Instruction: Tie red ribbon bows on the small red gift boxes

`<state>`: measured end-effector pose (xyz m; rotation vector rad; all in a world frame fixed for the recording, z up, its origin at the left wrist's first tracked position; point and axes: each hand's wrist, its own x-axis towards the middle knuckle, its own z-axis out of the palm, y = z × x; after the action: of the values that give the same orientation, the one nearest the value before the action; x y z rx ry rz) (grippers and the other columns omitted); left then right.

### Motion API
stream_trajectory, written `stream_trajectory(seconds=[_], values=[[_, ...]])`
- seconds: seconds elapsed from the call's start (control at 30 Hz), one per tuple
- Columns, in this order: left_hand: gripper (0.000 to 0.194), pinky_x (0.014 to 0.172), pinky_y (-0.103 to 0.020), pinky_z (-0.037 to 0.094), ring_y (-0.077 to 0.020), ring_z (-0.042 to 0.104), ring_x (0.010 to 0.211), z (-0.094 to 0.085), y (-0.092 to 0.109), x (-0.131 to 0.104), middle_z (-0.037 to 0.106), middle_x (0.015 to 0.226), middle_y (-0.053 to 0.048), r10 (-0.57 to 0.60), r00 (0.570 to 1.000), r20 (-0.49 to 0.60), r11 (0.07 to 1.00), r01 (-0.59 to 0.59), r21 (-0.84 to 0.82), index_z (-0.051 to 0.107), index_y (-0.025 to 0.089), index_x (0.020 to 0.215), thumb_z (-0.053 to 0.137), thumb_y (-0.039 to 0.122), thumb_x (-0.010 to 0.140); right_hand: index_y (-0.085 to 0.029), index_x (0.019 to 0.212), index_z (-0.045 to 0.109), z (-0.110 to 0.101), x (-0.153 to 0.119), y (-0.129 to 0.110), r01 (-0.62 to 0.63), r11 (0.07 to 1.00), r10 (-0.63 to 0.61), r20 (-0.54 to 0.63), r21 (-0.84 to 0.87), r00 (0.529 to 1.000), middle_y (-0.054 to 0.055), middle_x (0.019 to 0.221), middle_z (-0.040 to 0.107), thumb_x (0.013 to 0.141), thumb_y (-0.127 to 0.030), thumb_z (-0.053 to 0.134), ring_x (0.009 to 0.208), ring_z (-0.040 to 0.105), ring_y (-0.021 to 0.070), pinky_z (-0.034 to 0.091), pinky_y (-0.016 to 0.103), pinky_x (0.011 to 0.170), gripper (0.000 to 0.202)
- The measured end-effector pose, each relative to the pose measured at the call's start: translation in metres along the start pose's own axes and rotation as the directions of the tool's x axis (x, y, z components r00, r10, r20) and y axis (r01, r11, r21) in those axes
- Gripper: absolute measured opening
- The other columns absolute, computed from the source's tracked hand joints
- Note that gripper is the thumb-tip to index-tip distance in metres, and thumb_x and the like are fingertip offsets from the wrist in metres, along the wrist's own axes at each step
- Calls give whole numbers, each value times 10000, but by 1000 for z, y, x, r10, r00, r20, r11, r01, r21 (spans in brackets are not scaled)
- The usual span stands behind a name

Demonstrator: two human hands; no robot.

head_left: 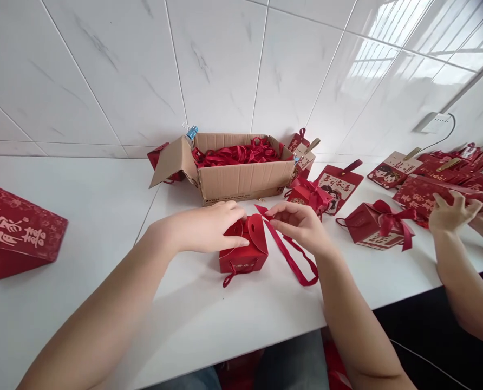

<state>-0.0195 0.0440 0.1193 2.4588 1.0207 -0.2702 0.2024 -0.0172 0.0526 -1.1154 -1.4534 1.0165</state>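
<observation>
A small red gift box (pixel 249 262) stands on the white table, its rounded top flaps folded up and a twisted red cord loop hanging at its front. My left hand (pixel 225 227) grips the top of this box, thumb across the near side and fingers partly hidden behind the flaps. To the right of the box, my right hand (pixel 296 222) pinches a dark red satin ribbon (pixel 288 257) near one end. The rest of that ribbon trails in a loop over the tabletop. The ribbon's pointed tip reaches toward the box flaps.
Behind my hands is a cardboard box (pixel 245 181) full of red ribbons (pixel 241 154). Ribbon-tied gift boxes (pixel 377 225) and printed bags (pixel 337 187) stand to the right. A co-worker's hands (pixel 455 211) hold a red carton there. Another red box (pixel 18 233) lies far left.
</observation>
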Motion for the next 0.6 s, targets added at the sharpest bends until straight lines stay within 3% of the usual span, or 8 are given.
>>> stream_trajectory(seconds=[0.2, 0.6], values=[[409, 648, -294, 426, -202, 584, 905, 2, 4, 3, 554, 1185, -45, 44, 999, -16, 999, -43, 11, 569, 254, 1067, 446, 565, 832, -213, 806, 677, 0, -4, 1, 187, 914, -184, 42, -359, 982, 18, 802, 666, 751, -66, 534, 732, 595, 153, 462, 282, 626, 212], [267, 603, -302, 420, -189, 590, 788, 8, 6, 12, 575, 1075, -48, 86, 994, -67, 996, -88, -22, 559, 229, 885, 484, 471, 800, -206, 690, 652, 1, -10, -3, 313, 780, -343, 48, -542, 938, 25, 757, 623, 715, -54, 500, 661, 578, 151, 454, 299, 588, 216]])
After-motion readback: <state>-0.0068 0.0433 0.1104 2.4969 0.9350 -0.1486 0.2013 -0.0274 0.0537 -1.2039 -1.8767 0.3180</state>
